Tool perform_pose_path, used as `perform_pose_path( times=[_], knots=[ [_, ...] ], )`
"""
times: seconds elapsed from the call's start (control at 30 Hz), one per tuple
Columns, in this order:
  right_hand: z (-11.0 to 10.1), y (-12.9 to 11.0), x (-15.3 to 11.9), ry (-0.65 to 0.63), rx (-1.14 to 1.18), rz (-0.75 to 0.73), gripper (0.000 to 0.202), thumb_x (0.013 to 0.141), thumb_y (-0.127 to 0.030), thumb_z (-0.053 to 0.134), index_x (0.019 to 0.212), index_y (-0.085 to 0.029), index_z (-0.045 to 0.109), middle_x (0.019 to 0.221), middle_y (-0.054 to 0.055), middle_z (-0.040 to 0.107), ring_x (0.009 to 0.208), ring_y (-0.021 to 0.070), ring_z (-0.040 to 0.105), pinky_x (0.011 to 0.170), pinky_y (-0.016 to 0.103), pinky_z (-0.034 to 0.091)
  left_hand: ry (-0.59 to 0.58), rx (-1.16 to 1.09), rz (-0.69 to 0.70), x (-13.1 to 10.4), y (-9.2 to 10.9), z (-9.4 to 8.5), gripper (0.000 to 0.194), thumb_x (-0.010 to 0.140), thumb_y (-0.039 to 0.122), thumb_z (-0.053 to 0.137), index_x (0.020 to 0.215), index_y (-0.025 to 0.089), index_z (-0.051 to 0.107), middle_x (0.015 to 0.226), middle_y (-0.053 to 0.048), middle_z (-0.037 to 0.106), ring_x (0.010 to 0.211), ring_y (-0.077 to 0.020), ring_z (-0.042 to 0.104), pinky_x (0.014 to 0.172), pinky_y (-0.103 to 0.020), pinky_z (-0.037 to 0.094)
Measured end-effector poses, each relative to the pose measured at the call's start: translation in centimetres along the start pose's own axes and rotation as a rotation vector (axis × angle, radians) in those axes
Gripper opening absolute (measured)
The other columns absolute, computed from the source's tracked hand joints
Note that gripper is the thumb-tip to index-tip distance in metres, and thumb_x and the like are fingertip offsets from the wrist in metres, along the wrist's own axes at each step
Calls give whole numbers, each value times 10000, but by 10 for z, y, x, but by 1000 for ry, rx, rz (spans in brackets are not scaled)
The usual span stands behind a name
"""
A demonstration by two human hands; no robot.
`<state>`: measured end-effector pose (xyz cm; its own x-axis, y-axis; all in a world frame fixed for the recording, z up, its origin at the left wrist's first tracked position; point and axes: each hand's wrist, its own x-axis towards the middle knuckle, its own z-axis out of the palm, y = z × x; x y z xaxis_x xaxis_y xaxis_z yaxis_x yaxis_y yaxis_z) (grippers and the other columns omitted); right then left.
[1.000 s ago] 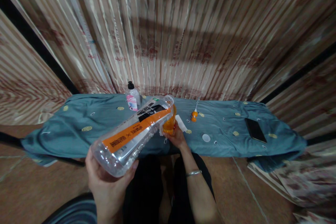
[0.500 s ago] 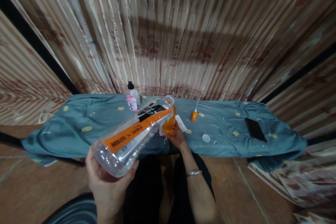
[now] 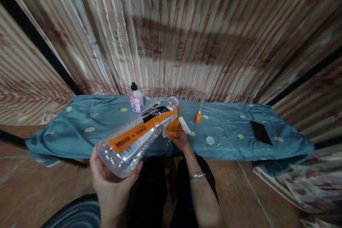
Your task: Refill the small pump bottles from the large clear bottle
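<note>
A large clear plastic bottle (image 3: 136,137) with an orange, black and white label lies tilted in my left hand (image 3: 113,181), its base low at the left and its mouth up to the right. The fingers and thumb wrap round its base end. My right hand (image 3: 181,138) grips a see-through orange container (image 3: 172,126), partly hidden behind the clear bottle's neck. The bottle's mouth is right at the container's top; whether they touch I cannot tell. A white tissue-like piece (image 3: 185,125) lies behind the right hand.
On the teal cloth-covered table (image 3: 227,114) stand a small clear bottle with a pink label and black cap (image 3: 135,99). An orange pump head (image 3: 198,117) with a clear tube, a white disc (image 3: 210,140) and a black phone (image 3: 261,133) lie to the right. A striped curtain (image 3: 171,42) hangs behind.
The base of the clear bottle has shifted slightly up and right with my left hand. My right hand and the orange container stay almost where they were.
</note>
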<state>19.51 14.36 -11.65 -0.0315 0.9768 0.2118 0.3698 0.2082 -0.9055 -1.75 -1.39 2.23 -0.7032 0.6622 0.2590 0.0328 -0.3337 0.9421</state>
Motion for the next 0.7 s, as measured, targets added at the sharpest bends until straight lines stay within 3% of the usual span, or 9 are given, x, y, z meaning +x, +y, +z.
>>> perform_pose_path(
  times=[0.17,0.47,0.7],
  knots=[
    [1,0,-1,-3,10,10,849,755,-319,843,1514,-218,476,1309,131,758,1202,332,749,1091,514,606,3,-5,-3,0,2,2,1034,395,164,996,1355,196,611,1346,-134,689,1204,-318,675,1011,-417,592],
    [2,1,-1,-7,28,-7,951,763,-340,858,1588,-235,397,1387,140,728,1267,344,729,1139,530,583,-1,7,14,1,0,2,1044,403,202,1018,1365,202,611,1339,-131,679,1238,-365,669,1130,-533,528],
    [2,2,-1,9,24,-28,947,762,-332,851,1588,-230,399,1342,134,746,1243,339,741,1109,504,602,4,-15,7,0,3,2,1019,397,142,995,1345,204,627,1301,-115,703,1167,-305,684,1026,-425,588]
  ],
)
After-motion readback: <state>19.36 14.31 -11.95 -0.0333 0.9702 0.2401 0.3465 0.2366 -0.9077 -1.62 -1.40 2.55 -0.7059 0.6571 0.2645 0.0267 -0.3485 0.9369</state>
